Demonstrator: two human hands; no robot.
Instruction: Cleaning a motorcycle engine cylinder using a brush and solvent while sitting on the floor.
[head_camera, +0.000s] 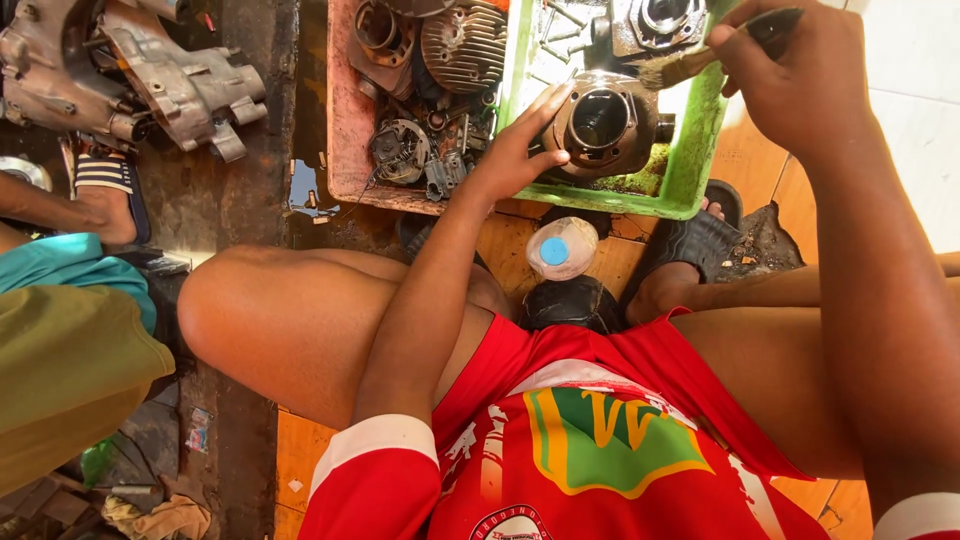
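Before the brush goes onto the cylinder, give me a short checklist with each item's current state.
1. Left hand steadies the engine cylinder: ok, fingers rest on its side.
2. Right hand grips the paintbrush: ok, bristles point at the cylinder.
3. Cylinder sits inside the green tray: ok.
4. Cylinder bore faces up and is unobstructed: ok.
5. Cleaning liquid in the tray: cannot tell, only dark residue shows at the bottom.
6. Plastic bottle with blue cap, between the feet, is closed: ok.
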